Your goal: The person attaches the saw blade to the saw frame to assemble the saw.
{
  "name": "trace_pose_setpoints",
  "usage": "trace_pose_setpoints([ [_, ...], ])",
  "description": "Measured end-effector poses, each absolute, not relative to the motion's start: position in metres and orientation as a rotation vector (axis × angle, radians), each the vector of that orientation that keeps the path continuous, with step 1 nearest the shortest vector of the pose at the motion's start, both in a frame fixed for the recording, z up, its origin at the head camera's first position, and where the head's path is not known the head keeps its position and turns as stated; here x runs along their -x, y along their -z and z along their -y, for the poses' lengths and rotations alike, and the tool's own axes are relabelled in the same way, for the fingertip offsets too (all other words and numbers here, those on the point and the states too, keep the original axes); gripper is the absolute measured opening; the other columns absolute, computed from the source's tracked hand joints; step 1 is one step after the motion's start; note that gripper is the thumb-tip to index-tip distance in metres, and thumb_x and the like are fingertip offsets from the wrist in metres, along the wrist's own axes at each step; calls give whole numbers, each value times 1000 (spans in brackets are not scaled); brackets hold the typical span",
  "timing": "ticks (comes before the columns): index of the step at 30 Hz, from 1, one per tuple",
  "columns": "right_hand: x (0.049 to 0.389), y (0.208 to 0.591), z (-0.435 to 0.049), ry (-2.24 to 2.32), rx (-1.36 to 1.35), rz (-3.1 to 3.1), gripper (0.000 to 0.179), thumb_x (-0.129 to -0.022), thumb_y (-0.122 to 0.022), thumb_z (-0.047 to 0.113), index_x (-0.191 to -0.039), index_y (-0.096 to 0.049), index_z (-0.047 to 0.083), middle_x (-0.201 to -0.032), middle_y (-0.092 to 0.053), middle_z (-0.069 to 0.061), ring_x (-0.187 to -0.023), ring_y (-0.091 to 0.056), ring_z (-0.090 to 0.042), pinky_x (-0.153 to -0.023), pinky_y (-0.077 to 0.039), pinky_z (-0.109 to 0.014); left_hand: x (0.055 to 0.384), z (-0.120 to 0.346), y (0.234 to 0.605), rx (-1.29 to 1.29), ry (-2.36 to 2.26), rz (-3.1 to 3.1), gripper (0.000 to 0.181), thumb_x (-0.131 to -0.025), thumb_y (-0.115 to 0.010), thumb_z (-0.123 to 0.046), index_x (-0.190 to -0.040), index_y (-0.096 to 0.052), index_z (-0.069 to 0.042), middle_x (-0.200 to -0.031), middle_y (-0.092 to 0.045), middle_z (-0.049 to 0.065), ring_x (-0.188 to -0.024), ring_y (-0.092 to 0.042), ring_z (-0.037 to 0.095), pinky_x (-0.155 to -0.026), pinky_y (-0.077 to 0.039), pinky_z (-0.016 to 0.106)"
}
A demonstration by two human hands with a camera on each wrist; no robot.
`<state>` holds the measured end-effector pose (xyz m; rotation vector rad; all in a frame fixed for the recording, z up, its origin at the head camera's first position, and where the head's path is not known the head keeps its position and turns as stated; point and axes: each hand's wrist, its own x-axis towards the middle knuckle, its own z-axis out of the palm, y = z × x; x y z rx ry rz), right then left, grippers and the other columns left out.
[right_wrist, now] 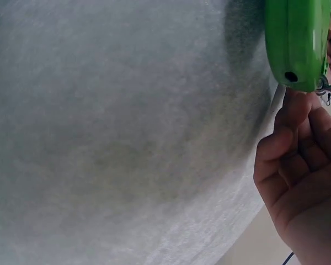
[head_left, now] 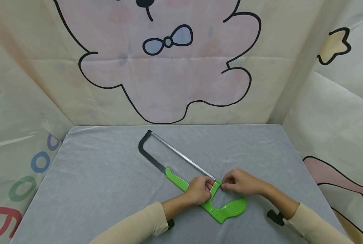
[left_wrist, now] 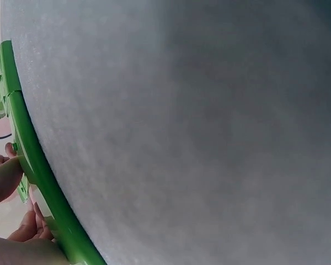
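Green hacksaw lies mid-table, blade seemingly seated across the frame; my left hand grips its handle-end post, my right hand bunches there, pinch uncertain, final securing probably left.

Fingers touch a curved green frame over the grey cloth; the cloth's edge shows behind its upper end.

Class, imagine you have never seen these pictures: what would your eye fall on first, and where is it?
First comes the bright green hacksaw, slanting across the middle of the grey cloth, with the left hand and right hand at the near end of its blade. Next is the large cartoon figure on the backdrop behind, wearing a blue bow.
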<state>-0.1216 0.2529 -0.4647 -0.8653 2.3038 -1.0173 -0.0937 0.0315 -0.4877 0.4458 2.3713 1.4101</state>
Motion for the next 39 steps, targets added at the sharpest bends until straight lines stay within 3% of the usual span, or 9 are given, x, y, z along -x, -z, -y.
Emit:
trace_pose_setpoints([
  [8, 127, 471, -259, 1141, 786, -2144, 18, -97, -62, 13, -90, -73, 3, -67, -57, 8, -57, -46, 1, -51, -41, -19, 92, -32, 486, -458, -1427, -2378, 32, -64, -64, 19, -88, -70, 0, -71, -61, 1, -62, -49, 0, -60, -44, 16],
  [14, 127, 473, -262, 1210, 674, -2020, 23, -101, -55, 12, -93, -71, -3, -73, -64, -13, -62, -54, -6, -56, -47, -22, 92, -31, 485, -449, -1431, -2369, 32, -64, -65, 19, -89, -70, -1, -72, -61, 1, -61, -49, -1, -60, -45, 16],
  [17, 127, 473, -262, 1229, 616, -1978, 25, -102, -53, 11, -96, -71, -5, -80, -67, -17, -65, -57, -8, -58, -49, -22, 93, -31, 485, -453, -1431, -2365, 32, -65, -65, 19, -89, -70, -1, -72, -61, 1, -61, -49, -2, -60, -45, 15],
  [25, 126, 472, -261, 1232, 536, -1922, 28, -104, -48, 11, -96, -68, -7, -84, -66, -19, -65, -56, -9, -57, -46, -22, 93, -31, 487, -451, -1433, -2356, 32, -65, -65, 19, -90, -70, 0, -72, -61, 0, -62, -49, -1, -60, -46, 15],
  [34, 127, 473, -258, 1215, 619, -1929, 28, -105, -45, 8, -93, -65, -8, -80, -63, -24, -63, -54, -9, -55, -46, -21, 93, -31, 487, -459, -1408, -2376, 31, -66, -66, 17, -91, -70, -1, -73, -60, -2, -63, -51, -1, -60, -45, 15],
  [39, 126, 464, -256, 1101, 669, -2054, 25, -103, -51, 15, -94, -67, -2, -75, -62, -12, -62, -53, -7, -55, -46, -23, 93, -31, 487, -463, -1399, -2383, 31, -66, -66, 17, -90, -71, -2, -73, -61, -3, -64, -52, 0, -60, -45, 15],
])
